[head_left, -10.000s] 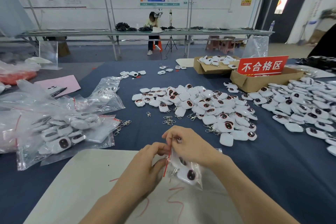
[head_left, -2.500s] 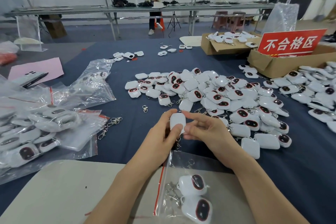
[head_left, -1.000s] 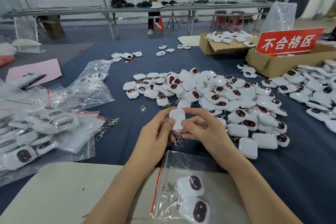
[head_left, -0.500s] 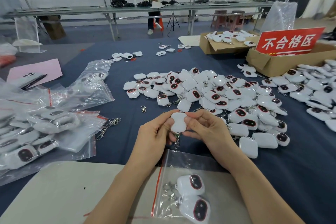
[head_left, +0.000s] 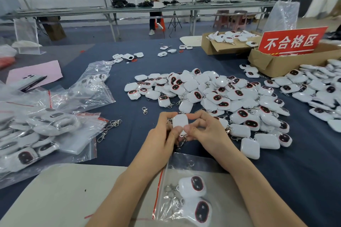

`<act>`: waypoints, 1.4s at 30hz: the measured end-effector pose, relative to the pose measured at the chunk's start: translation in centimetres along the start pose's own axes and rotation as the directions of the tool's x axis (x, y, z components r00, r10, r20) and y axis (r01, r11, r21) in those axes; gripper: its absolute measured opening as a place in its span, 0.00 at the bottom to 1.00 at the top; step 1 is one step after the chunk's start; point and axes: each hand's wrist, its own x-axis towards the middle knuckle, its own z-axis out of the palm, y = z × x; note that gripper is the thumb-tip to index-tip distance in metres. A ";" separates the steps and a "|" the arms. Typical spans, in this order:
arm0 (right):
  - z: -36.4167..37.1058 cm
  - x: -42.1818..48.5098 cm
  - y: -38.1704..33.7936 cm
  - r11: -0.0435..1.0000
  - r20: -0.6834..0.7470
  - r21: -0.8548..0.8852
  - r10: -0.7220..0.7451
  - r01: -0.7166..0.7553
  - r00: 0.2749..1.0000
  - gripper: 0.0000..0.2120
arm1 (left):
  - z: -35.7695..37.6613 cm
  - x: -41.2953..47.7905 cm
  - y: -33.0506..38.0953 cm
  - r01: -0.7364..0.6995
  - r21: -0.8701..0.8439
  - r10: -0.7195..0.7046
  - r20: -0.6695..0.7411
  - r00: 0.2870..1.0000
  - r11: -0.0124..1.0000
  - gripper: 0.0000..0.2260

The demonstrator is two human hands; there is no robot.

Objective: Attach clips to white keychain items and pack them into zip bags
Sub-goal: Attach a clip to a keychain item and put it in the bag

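Released since ten seconds earlier, when it was gripped in both hands, the zip bag (head_left: 193, 169) is seen lying on a pale mat (head_left: 64, 199) at the near edge of the worktop (head_left: 129, 145), with two bagged items (head_left: 191, 186) inside. Along the left edge, packed bags (head_left: 40, 131) are piled, and loose clips (head_left: 110, 127) lie just beside them. Midway along the near edge, a white keychain item (head_left: 180, 122) is held clear of the cloth between both hands, plain back upward. It is gripped on its left side by the left hand (head_left: 158, 142), fingers (head_left: 164, 116) curled over its top and thumb pressed on its lower end. A clip (head_left: 182, 142) hangs just below the item between the palms; whether it is fastened cannot be told. The right side is pinched by the right hand (head_left: 208, 134), forefinger arched over the top and thumb beside the other thumb. Beyond and to the right, a heap of keychain items (head_left: 212, 94) is spread, and at the far right corner a cardboard box (head_left: 273, 64) with a red sign (head_left: 291, 42) is set.
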 end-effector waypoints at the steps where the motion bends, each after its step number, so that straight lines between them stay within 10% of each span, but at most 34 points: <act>1: 0.0 0.0 0.0 1.000 0.005 -0.009 -0.008 0.008 1.000 0.08 | -0.1 0.0 0.0 0.000 -0.003 0.000 -0.001 1.000 1.000 0.13; 14: 0.6 -0.2 -0.4 0.995 0.118 0.088 -0.052 0.042 0.992 0.20 | 0.1 -0.1 0.4 -0.075 -0.002 0.075 -0.008 0.997 0.997 0.18; 19: 0.0 -0.6 -0.6 0.923 0.277 0.368 0.010 -0.115 0.961 0.14 | 0.0 0.2 0.4 -0.014 0.011 0.016 -0.139 0.990 1.000 0.14; 29: 0.3 -0.3 -0.4 0.961 0.054 0.271 0.051 -0.064 0.997 0.10 | -0.7 0.0 0.9 -0.013 -0.193 -0.005 -0.091 0.996 0.981 0.10; 42: 0.4 -0.9 -0.8 0.980 0.001 0.111 -0.164 0.163 0.986 0.11 | -0.4 -0.3 1.1 -0.156 -0.023 0.148 -0.195 0.970 0.988 0.15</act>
